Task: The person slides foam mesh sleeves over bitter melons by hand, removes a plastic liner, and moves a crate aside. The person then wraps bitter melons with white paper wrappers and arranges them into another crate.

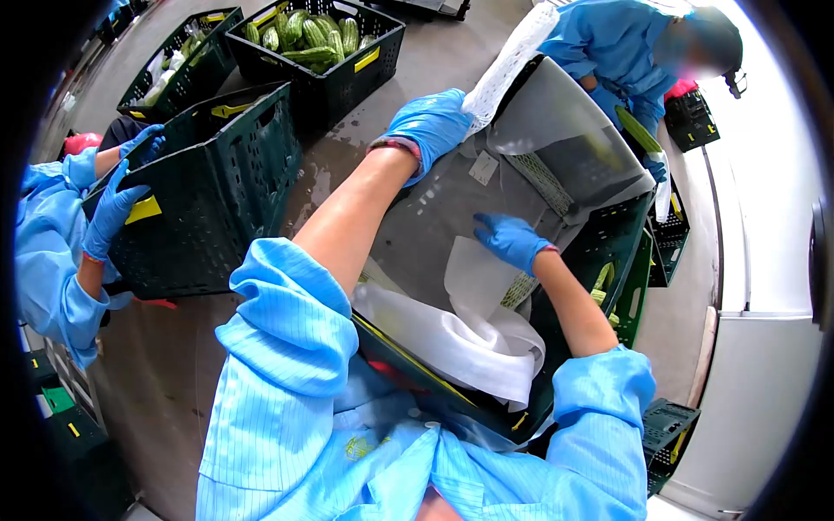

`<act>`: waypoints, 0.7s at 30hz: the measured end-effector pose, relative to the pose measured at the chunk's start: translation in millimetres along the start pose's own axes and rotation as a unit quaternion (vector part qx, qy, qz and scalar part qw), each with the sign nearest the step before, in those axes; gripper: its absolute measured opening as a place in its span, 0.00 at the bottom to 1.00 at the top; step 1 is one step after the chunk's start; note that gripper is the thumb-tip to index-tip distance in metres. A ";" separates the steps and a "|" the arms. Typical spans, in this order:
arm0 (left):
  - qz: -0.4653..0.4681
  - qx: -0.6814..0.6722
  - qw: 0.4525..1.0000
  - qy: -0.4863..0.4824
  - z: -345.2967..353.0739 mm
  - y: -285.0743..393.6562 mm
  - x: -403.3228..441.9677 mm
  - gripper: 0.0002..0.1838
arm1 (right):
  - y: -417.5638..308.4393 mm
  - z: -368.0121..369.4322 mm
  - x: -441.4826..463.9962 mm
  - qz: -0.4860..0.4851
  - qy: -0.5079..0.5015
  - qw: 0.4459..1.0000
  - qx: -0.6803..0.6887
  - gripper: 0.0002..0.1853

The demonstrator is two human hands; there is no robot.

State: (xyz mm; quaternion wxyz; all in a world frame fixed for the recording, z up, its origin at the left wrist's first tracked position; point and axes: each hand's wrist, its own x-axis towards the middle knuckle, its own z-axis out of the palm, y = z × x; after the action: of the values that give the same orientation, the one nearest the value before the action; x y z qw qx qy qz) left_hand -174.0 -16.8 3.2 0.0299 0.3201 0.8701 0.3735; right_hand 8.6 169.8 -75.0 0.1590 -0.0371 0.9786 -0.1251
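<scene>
Our left hand (426, 130), gloved in blue, is closed around the end of a white mesh strip (514, 65), which runs up past the far corner of the crate in front of us. Our right hand (514, 242), also gloved, reaches in over the inside of that crate with its fingers loosely spread; we cannot quite tell whether the fingertips touch the grey liner (434, 221) beneath them.

Just below the right hand, a white sheet (434, 339) lies curled and folded along the near side of the dark green crate (612, 233). A small white card (484, 168) lies on the liner, between our two hands.

Beyond, on our left, a co-worker's gloved hands (111, 213) hold the rim of a tilted dark crate (208, 217). Behind it stands a black crate (304, 89) heaped with ridged green vegetables (317, 33), beside another crate (213, 68) of bagged things. At the upper right, a second person (612, 39) in blue holds a long green vegetable (638, 133).
</scene>
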 end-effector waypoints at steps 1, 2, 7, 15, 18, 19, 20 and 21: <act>0.001 0.002 1.000 0.006 1.7 -0.2 1.0 0.16 | 14.5 15.3 -1.2 0.004 -0.026 1.000 -0.014 0.19; 0.002 0.004 1.000 0.009 3.8 -0.3 0.9 0.17 | 22.7 23.8 -3.8 0.009 -0.052 0.998 -0.026 0.19; 0.013 0.009 1.000 0.006 7.4 -5.1 4.5 0.17 | 63.6 35.3 -4.5 0.136 -0.306 0.896 -0.293 0.16; 0.007 0.000 1.000 -0.001 10.3 -5.5 5.1 0.16 | 96.1 95.7 -23.8 0.012 -0.357 0.878 -0.319 0.22; -0.005 0.010 1.000 -0.006 7.8 -2.0 5.3 0.15 | 59.0 69.5 -18.6 -0.004 -0.396 0.865 -0.307 0.26; -0.011 0.016 1.000 -0.013 4.1 0.8 4.5 0.14 | 51.2 62.1 -17.1 -0.007 -0.413 0.856 -0.310 0.26; -0.018 0.022 0.999 -0.019 0.1 3.3 3.7 0.14 | 43.9 55.2 -15.2 -0.010 -0.429 0.847 -0.312 0.26; -0.019 0.022 0.999 -0.025 -2.3 4.6 3.7 0.14 | 39.6 52.0 -13.4 -0.013 -0.445 0.838 -0.314 0.27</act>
State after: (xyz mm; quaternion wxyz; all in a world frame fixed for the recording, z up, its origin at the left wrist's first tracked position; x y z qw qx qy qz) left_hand -175.2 -13.7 8.6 0.0515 0.3133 0.8829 0.3459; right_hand 36.7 197.4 -128.8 0.5556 -0.1492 0.7886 0.2171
